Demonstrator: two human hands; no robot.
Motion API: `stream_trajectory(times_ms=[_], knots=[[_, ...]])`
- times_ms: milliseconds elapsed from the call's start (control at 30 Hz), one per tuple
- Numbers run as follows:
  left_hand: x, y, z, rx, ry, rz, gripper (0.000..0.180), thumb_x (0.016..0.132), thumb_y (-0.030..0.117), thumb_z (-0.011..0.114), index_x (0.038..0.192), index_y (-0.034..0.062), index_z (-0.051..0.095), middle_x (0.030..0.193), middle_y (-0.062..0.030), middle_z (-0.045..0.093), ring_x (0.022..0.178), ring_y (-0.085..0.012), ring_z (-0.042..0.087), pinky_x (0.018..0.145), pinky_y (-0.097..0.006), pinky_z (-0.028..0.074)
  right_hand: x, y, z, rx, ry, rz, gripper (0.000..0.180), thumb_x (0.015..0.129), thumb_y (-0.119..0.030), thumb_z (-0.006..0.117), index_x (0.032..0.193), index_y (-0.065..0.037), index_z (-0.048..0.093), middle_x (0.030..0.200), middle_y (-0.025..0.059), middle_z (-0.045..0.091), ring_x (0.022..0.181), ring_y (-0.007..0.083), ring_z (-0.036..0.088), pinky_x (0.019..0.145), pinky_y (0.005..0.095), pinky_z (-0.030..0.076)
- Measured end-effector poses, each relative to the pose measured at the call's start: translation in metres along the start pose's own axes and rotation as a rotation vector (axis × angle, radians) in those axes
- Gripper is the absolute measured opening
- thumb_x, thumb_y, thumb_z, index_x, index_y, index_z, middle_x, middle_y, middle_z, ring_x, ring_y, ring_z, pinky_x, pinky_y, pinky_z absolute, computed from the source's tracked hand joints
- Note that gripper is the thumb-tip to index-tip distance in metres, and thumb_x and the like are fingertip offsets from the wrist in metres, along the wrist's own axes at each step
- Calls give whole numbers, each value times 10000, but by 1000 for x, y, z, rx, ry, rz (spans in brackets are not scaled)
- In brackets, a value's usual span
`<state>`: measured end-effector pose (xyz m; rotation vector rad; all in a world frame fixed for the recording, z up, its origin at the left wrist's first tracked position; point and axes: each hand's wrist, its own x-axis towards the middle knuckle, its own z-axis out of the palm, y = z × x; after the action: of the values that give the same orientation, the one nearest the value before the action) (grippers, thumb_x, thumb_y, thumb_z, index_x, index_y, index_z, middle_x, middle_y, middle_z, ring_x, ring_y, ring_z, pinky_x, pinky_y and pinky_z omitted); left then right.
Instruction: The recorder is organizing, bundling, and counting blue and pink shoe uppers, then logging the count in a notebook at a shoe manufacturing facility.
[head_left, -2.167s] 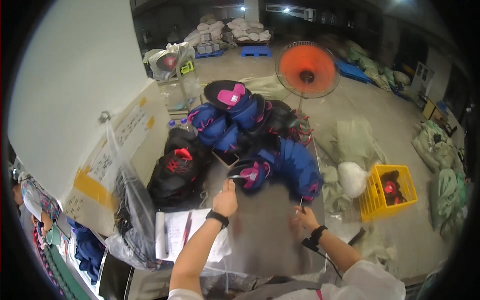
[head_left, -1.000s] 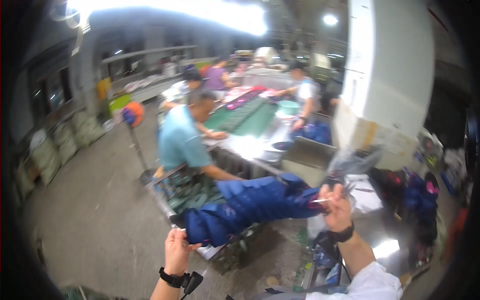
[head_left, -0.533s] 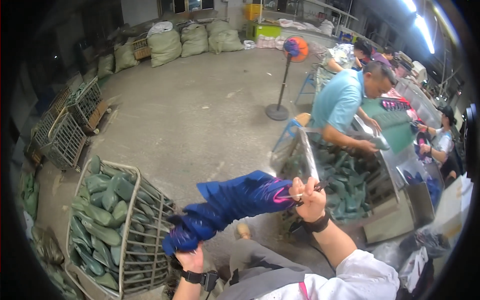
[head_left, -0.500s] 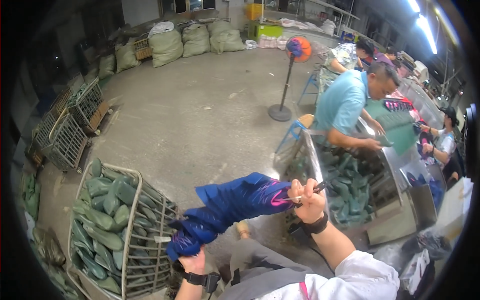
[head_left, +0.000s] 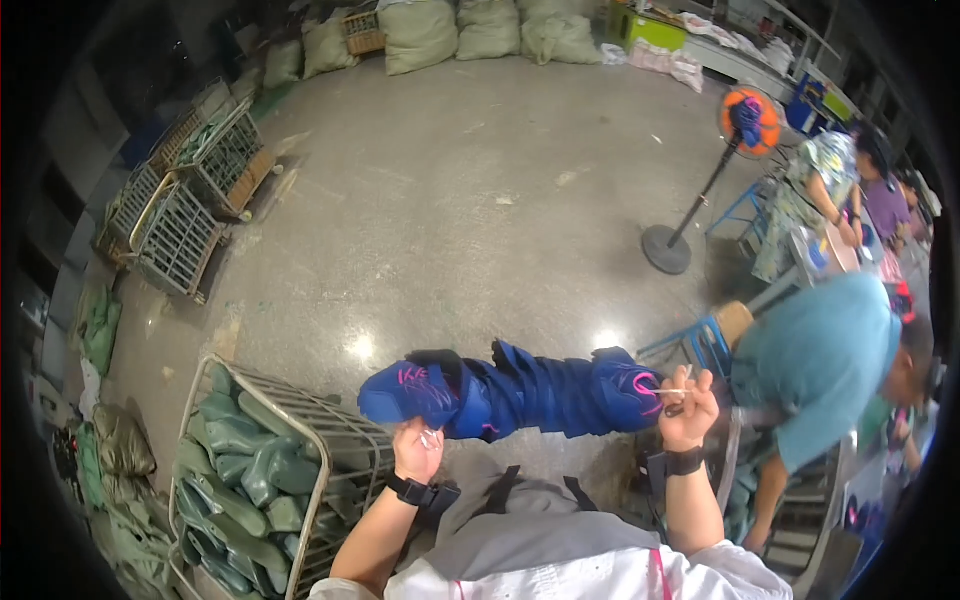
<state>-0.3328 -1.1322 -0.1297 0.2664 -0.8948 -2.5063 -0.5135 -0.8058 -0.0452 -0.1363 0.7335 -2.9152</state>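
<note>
A long bundle of blue shoe uppers [head_left: 540, 395] with pink stitching hangs stretched between my two hands, its pieces packed one against another. My left hand [head_left: 418, 455] grips the left end from below, with a bit of white string showing at the fingers. At the right end my right hand [head_left: 688, 410] has its fingers closed around a thin white string that runs from the bundle. A small dark thing also shows in those fingers, too small to name. Both wrists wear dark bands.
A wire cart [head_left: 322, 480] full of green shoe lasts [head_left: 240, 450] stands at my left. On the right a co-worker in a teal shirt [head_left: 820, 350] bends over another bin, beside a blue stool [head_left: 705, 345]. A standing fan [head_left: 668, 248], wheeled carts [head_left: 180, 240] and large sacks [head_left: 420, 38] stand farther off.
The bundle has gone from slanting to nearly level, its left end raised by my left hand. The view has turned, and the co-worker in teal now reaches down into the bin.
</note>
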Motion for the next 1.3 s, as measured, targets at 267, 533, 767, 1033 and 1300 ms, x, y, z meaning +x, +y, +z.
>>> stream_trajectory(times_ms=[267, 533, 767, 1033, 1300], knots=[[261, -21, 47, -158, -3, -23, 487, 870, 430, 441, 1248, 123, 410, 1230, -45, 479, 1147, -236, 450, 977, -418, 359, 238, 54, 5, -16, -16, -33, 160, 685, -10, 471, 634, -131, 379, 387, 6, 293, 544, 135, 337, 513, 255, 318], [592, -114, 58, 1114, -319, -266, 221, 813, 240, 520, 758, 44, 606, 734, -99, 609, 723, -304, 575, 629, -426, 432, 479, 69, 29, -540, 470, 60, 115, 661, 75, 459, 634, -33, 433, 449, 23, 343, 385, 139, 325, 428, 262, 278], [834, -219, 216, 1848, -805, 95, 291, 809, 275, 484, 722, 18, 589, 745, -195, 598, 698, -344, 586, 621, -429, 458, 679, 59, -84, -692, 518, 245, 113, 714, -14, 557, 827, -15, 548, 575, 45, 520, 473, 143, 484, 461, 274, 385], [1088, -247, 164, 1571, -567, -22, 277, 861, 199, 479, 942, -24, 623, 871, -164, 644, 815, -259, 605, 723, -340, 465, 985, 96, -149, -2081, -421, 461, 303, 714, -234, 557, 953, -56, 615, 827, 196, 629, 793, 370, 602, 669, 428, 474], [1378, -465, 184, 1500, -662, -353, 148, 803, 81, 510, 835, 9, 635, 766, -124, 628, 691, -248, 596, 603, -342, 471, 1276, 63, -212, -1865, -349, 797, 236, 772, -251, 546, 825, -45, 649, 760, 139, 645, 722, 265, 616, 648, 388, 475]])
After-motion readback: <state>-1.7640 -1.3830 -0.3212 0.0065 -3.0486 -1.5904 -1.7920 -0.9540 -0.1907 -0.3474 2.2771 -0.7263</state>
